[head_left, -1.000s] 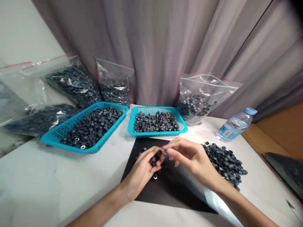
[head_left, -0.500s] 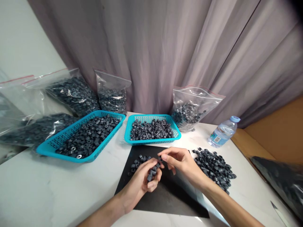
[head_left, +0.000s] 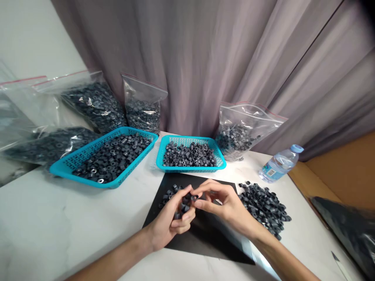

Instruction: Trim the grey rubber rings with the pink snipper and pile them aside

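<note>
Currently handling single pieces, judging by the pose. Left hand (head_left: 172,218): curled, grip closed round a handful of short dark rings (head_left: 184,207), lower centre of frame. Right hand (head_left: 224,201): thumb and forefinger together, pinched on one ring (head_left: 194,198) at the left fingertips. Next move would call for a light pinch and a cupped left palm, lest the handful spill. Beneath: black sheet (head_left: 213,240) on white bench (head_left: 38,218); loose cluster (head_left: 168,195) beyond the left hand. Containers: long blue basket (head_left: 63,169), left of frame, rings heaped, two with bright faces; smaller blue basket (head_left: 190,169), centre, likewise filled. Zip bags (head_left: 96,105), upper left, and another bag (head_left: 237,134), right of centre, hold more. Loose heap (head_left: 263,207), right of frame; bottle (head_left: 279,164) just beyond.
</note>
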{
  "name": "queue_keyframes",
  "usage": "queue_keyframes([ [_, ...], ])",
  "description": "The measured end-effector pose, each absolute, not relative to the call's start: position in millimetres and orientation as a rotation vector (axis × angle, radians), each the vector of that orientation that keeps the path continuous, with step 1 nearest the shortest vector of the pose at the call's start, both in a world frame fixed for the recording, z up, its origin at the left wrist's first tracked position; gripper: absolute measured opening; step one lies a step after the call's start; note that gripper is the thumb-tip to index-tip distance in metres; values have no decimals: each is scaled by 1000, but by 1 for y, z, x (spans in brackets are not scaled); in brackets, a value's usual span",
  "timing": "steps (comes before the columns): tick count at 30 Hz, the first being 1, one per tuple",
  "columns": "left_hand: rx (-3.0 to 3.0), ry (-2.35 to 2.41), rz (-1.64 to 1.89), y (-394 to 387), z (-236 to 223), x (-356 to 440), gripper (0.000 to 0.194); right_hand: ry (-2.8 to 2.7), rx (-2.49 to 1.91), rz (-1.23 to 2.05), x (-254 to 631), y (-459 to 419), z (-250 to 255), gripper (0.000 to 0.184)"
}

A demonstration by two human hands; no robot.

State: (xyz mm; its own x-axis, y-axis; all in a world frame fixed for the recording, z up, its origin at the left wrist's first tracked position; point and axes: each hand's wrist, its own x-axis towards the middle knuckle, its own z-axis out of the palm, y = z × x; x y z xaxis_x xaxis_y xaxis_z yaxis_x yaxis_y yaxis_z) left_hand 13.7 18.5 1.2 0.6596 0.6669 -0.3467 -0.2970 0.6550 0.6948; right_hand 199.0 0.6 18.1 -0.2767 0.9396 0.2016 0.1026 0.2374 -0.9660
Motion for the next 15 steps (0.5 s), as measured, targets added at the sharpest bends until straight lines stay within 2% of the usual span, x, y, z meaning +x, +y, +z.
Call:
queue_keyframes([
  [6,830,665,712,21,-5,18,30,-1587,-1081,1127,192,2,14,24],
  [10,773,658,706,21,-8,19,32,-1583,-1110,1113,192,2,10,23],
  [15,710,641,720,22,-8,18,31,-1516,-1213,1015,206,8,-7,35],
])
